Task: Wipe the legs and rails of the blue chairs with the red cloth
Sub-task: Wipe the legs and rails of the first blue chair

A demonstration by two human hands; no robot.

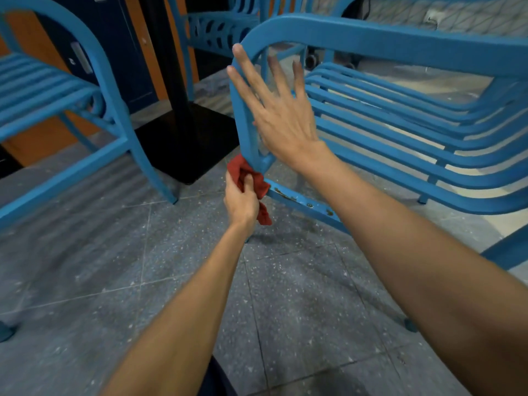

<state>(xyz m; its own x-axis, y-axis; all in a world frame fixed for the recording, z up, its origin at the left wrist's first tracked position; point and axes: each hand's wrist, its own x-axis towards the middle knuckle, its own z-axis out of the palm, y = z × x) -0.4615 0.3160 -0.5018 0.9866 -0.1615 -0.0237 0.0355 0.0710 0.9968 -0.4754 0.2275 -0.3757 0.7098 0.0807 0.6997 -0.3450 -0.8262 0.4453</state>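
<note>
At the centre of the frame, your left grip is clamped round the red cloth, which is bunched against the blue chair's front leg right where the lower rail joins it. Just above, your right grip lies flat, fingers spread and straight. It seems to rest against the same leg and holds nothing.

The leg's long axis runs up and down the frame. The rail's runs from the cloth toward the lower right, its paint chipped near the joint. Your left grip is the nearer to both.

I judge the next stroke goes either down the leg, whose foot is hidden behind your left wrist, or along the rail, which has open floor beneath it. To the upper left, the black table base and a second chair stand near, so room is narrower on that side.
</note>
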